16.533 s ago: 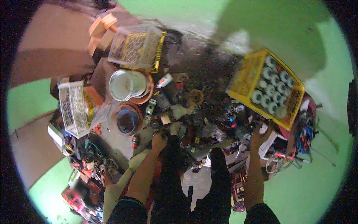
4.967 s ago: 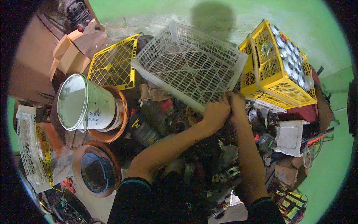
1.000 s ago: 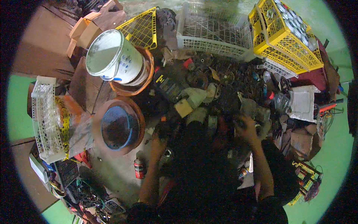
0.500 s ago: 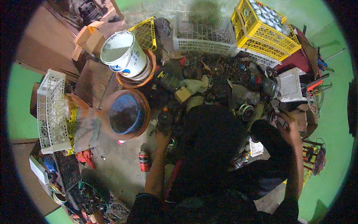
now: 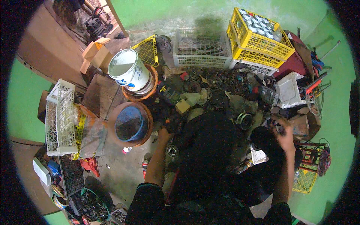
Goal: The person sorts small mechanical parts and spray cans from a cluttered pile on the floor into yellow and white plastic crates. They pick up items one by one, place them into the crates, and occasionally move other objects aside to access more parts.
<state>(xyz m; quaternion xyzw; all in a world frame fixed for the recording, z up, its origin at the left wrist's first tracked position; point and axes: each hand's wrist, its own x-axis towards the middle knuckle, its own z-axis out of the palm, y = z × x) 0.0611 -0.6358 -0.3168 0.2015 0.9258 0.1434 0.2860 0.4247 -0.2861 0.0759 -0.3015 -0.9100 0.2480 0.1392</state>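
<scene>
My left hand (image 5: 164, 134) is closed at the edge of a dark heap. Its fingers are mostly lost in shadow beside a dark object with an orange spot (image 5: 167, 121), and what they grip is hidden. Just below it on the floor lies a round metal part (image 5: 172, 151). A red and black spray can (image 5: 145, 167) is partly covered by my left forearm. On the right, my right hand (image 5: 285, 135) curls its fingers around a small dark round part (image 5: 279, 128). A silver ring-shaped part (image 5: 244, 120) lies on the heap between my hands.
A heap of dark metal parts (image 5: 217, 88) spreads ahead. Left of it stand an orange-rimmed tub with a blue basin (image 5: 139, 129) and a white bucket (image 5: 140, 75). Yellow crates with cans (image 5: 262, 48) and a grey crate (image 5: 202, 60) line the wall. A white crate (image 5: 60, 120) stands far left.
The whole view has shifted a little. My right hand has drawn back from the heap's right edge and turned, fingers curled round the part. My left forearm now covers more of the spray can.
</scene>
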